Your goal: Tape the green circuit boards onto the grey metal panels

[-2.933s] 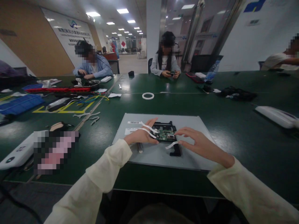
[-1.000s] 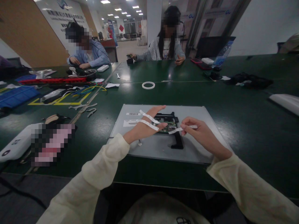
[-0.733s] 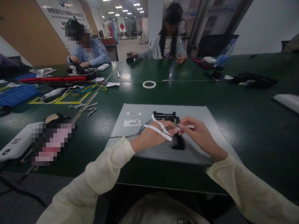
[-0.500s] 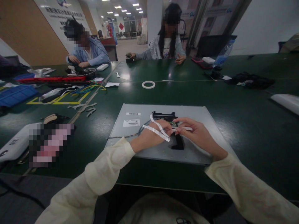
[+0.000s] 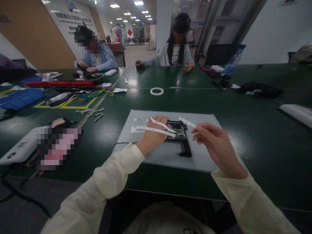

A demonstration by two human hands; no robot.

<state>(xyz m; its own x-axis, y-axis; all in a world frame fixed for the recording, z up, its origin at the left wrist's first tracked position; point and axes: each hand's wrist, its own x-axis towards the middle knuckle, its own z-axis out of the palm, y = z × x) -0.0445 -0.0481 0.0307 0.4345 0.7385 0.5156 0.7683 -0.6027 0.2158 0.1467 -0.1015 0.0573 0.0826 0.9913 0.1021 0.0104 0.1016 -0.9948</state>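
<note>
My right hand (image 5: 214,139) pinches a short strip of white tape (image 5: 186,122) between thumb and fingers. The strip's free end points up and left over a black plastic frame with a circuit board (image 5: 180,135). My left hand (image 5: 156,131) lies at the left side of that frame, fingers curled and mostly hidden, so what they hold cannot be seen. Two more white tape strips (image 5: 159,130) cross the back of my left hand. Beneath everything is a flat grey metal panel (image 5: 161,159) with paper labels. A dark cable (image 5: 122,143) runs leftward from under my left hand.
A roll of white tape (image 5: 156,91) lies beyond the panel. To the left are a white device (image 5: 23,146), a blue tray (image 5: 23,98), wires (image 5: 97,94) and a red strip (image 5: 58,84). Two people (image 5: 176,52) sit across the green table (image 5: 136,101).
My right hand has drawn right, away from my left hand and the board, with the tape strip raised. My left hand has shifted slightly left and up, uncovering more of the board.
</note>
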